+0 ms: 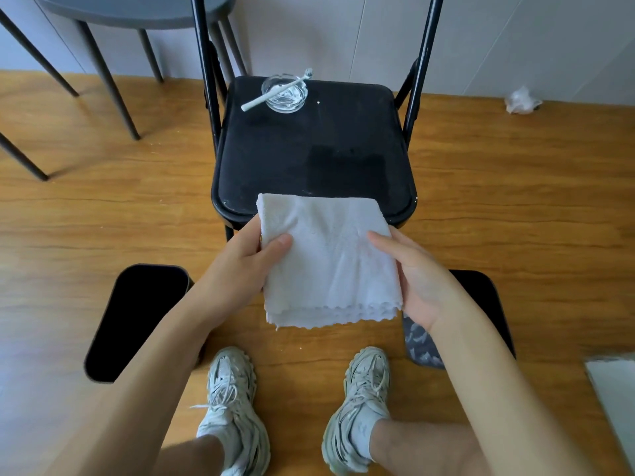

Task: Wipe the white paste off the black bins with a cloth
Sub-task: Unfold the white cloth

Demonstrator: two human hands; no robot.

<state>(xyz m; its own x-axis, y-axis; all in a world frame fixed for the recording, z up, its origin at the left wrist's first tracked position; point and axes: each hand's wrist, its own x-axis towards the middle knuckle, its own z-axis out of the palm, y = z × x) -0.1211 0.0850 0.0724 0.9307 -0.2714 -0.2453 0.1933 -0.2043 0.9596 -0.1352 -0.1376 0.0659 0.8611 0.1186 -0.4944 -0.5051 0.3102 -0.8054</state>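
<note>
Two black bins are standing on the floor: left bin clean-looking, right bin streaked with white paste; between them, above the floor, left hand and right hand are gripping one folded white cloth

White terry cloth: folded, scalloped edges stacked at near side, held flat between both hands. Black bin: on floor, under left forearm, looks clean. Second black bin: under right forearm, white paste smears on near-left corner, below right wrist.
</note>
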